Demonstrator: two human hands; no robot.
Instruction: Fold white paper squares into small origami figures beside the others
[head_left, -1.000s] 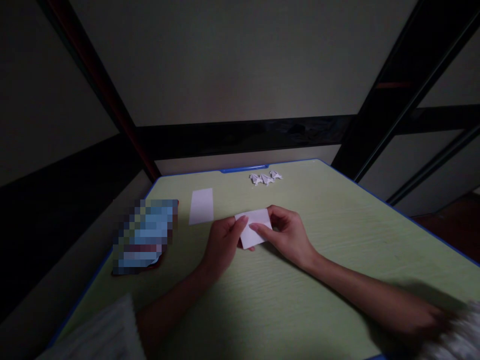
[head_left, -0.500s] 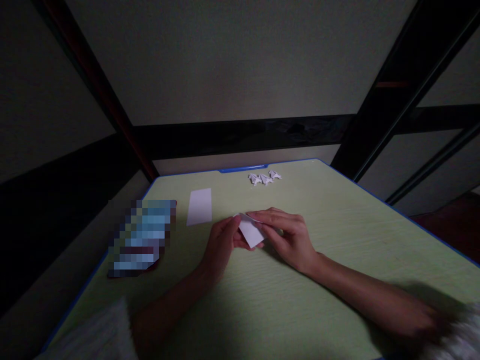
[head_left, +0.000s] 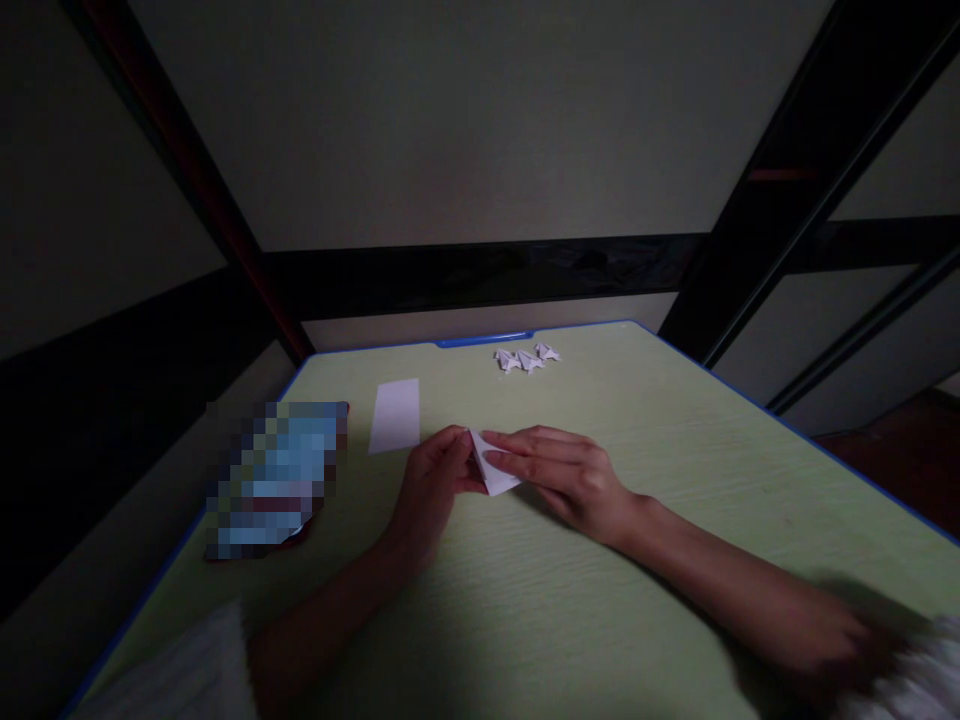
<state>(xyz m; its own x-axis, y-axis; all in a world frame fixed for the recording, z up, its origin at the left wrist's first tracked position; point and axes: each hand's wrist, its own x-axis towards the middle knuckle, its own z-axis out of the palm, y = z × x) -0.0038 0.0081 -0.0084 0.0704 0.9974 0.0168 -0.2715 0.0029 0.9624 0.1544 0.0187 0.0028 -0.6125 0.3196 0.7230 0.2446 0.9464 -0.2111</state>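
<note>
A small folded sheet of white paper (head_left: 501,482) is held between both hands, a little above the middle of the table. My left hand (head_left: 435,480) pinches its left edge, thumb on top and fingers partly hidden behind. From the other side, my right hand (head_left: 574,475) lays its fingers across the paper's face, with the thumb hidden beneath. A crease or folded edge runs down the paper's left part. Beyond the hands, several small folded white paper figures (head_left: 527,360) rest near the table's far edge. A flat white paper sheet (head_left: 396,414) lies to their left.
The pale green table (head_left: 480,620) has a blue rim and a blue handle-like strip (head_left: 484,340) at its far edge. A flat item with a blurred-out surface (head_left: 277,485) lies on the left. Cabinet panels (head_left: 480,130) rise directly behind the table.
My right fingers have slid left over the paper's face, and its left part now stands folded up. Both hands sit slightly further left in view.
</note>
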